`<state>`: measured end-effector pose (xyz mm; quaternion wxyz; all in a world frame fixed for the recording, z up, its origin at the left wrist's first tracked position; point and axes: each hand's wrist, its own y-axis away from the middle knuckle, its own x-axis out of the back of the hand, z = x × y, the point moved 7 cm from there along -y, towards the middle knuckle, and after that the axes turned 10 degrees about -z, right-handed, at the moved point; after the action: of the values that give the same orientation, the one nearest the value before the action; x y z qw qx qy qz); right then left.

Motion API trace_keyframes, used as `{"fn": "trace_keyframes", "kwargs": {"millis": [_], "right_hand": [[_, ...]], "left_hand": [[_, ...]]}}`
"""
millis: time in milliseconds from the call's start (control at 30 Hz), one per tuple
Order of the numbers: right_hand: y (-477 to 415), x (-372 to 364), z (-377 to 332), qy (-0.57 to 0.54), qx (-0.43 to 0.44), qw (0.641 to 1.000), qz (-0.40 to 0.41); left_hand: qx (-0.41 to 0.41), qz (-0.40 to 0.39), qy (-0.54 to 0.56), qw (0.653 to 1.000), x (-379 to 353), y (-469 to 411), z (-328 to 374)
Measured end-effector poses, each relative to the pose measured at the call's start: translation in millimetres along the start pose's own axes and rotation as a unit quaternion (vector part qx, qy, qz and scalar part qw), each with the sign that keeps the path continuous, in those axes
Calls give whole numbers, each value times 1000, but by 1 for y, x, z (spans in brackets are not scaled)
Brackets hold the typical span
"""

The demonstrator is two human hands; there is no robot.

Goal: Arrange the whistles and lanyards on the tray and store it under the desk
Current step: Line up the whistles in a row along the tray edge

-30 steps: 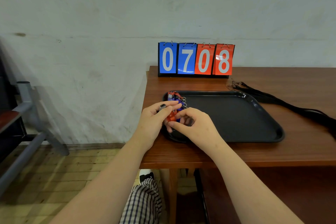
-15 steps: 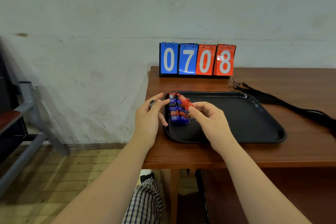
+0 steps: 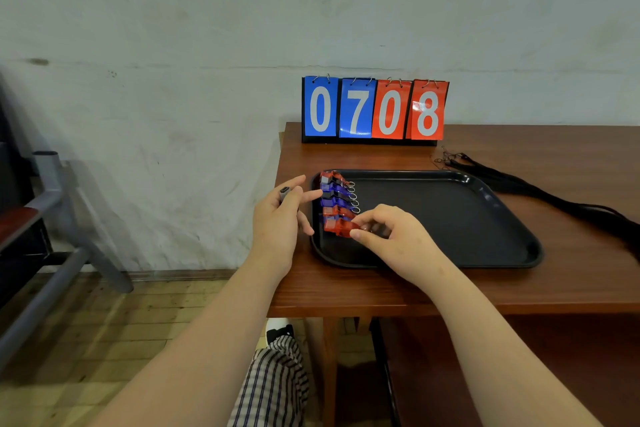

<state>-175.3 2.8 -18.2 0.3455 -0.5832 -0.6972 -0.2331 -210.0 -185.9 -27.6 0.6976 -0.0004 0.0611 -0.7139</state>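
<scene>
Pinching a red whistle (image 3: 337, 227), right hand (image 3: 398, 239) extends the neat row at frame centre, probably saving tray (image 3: 498, 255) space for lanyards (image 3: 540, 192); left hand (image 3: 278, 222) open, empty.

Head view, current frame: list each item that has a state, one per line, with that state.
Tray: on the desk, mostly bare.
Whistle row: lined up along the tray's left edge, red and blue mixed.
Red whistle: pinched by the right hand at the row's near end.
Left hand: open beside the tray, holding nothing.
Lanyards: bundled on the desk, off the tray.
Scoreboard: upright, reads 07 08.
</scene>
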Motion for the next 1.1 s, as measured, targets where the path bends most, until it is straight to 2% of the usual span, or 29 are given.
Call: {"fn": "trace_keyframes", "kwargs": {"millis": [233,500,900,1100], "right_hand": [[-1,-4,-3,48,3,998,-29],[-1,0,-2,34,13,999,8],[-2,-3,-5,66,23,997,19],[1,-4,-11,92,67,992,50]], "left_hand": [[2,-1,-5,1000,1,1,0],[-2,6,-4,1000,2,1,0],[-6,5,6,1000,3,0,1],[-6,7,4,1000,3,0,0]]}}
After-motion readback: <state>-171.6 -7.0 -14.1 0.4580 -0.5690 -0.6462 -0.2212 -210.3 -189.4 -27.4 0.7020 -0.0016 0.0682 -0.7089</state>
